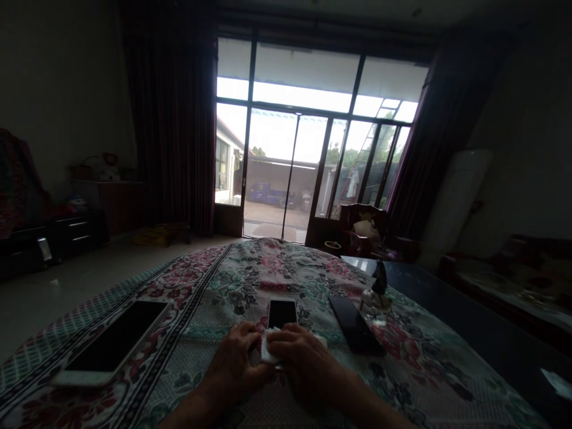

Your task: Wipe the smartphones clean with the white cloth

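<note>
A small smartphone with a dark screen (282, 313) lies on the floral tablecloth (268, 268), its lower end hidden under my hands. My left hand (235, 357) and my right hand (304, 357) meet over a folded white cloth (269, 351), and their fingers press on it. Most of the cloth is covered by my fingers. Left of my hands lies a larger white-framed smartphone (111, 342), face up. To the right lies a black smartphone (355, 325), and just beyond it stands a small glass bottle with a dark stopper (374, 301).
The cloth covers a table whose dark glossy top (469, 316) shows at the right. Beyond it are an armchair (363, 229), a sofa (504, 280) and a white tower appliance (451, 208). Low cabinets (53, 235) stand at left; glass doors (286, 143) lie ahead.
</note>
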Tool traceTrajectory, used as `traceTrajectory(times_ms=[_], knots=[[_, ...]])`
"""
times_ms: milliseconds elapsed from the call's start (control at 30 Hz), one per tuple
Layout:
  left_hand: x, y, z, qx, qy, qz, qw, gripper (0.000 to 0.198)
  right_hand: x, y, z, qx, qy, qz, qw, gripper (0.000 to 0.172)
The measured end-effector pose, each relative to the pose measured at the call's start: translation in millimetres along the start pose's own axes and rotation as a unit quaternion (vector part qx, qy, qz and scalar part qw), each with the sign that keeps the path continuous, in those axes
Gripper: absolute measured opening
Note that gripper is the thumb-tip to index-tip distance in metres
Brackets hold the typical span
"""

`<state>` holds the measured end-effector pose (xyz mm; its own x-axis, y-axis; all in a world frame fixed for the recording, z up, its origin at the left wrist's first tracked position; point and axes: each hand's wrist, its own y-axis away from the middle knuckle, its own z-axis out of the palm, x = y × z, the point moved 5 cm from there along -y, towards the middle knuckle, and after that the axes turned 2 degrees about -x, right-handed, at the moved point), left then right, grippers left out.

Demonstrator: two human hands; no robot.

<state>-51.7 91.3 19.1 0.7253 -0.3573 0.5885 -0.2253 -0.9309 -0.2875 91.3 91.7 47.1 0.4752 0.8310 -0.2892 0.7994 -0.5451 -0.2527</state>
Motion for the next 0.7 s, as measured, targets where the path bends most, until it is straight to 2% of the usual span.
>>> traceTrajectory(times_ms=[167,400,533,700], knots=[[-2.4,-0.1,1.4,0.014,-0.005,0.003,1.0,0.033,26.0,-20.2,-1.3,0.017,0.029,0.013,0.999,0.026],[-3.6,-0.8,1.2,0.013,-0.017,0.006,1.0,0.033,62.2,-60.7,-3.0,0.02,0.08,0.08,0.993,0.03],[-3.6,-0.8,0.7,0.012,-0.018,0.009,1.0,0.031,58.5,-58.4,-1.1,0.019,0.083,0.071,0.994,0.031],[-1.1,-0.4,-0.5,0.008,-0.012,0.01,1.0,0.029,30.5,-26.6,0.9,0.013,0.039,0.02,0.999,0.029]])
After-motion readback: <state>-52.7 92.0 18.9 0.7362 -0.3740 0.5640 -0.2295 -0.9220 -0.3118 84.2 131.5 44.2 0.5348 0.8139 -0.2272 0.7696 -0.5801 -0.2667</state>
